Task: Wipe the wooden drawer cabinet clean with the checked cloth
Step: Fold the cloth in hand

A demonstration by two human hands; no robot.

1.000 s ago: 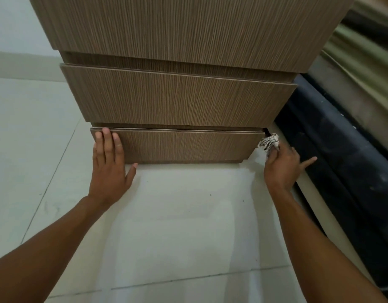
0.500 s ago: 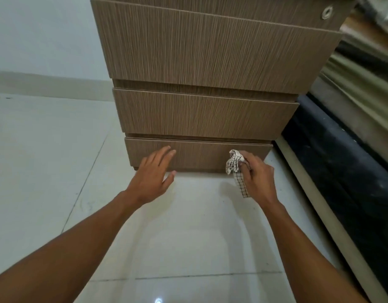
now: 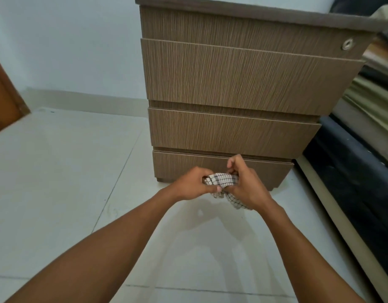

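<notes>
The wooden drawer cabinet point(image 3: 232, 79) stands on the tiled floor with three drawer fronts, all pushed in, and a round lock at the top right. In front of its bottom drawer both hands hold the checked cloth point(image 3: 222, 179), white with dark lines and bunched up. My left hand point(image 3: 193, 184) grips the cloth's left end. My right hand point(image 3: 245, 184) grips its right end, and a loose corner hangs below. Neither hand touches the cabinet.
Pale floor tiles point(image 3: 68, 171) spread to the left and toward me. A dark bed base point(image 3: 352, 182) with a pale bottom rail runs along the right, close to the cabinet. A brown door point(image 3: 2, 101) shows at the far left.
My left hand left the bottom drawer front and joined my right hand on the cloth. Both hands pulled back from the drawer. The view has drawn back and up, showing the whole cabinet.
</notes>
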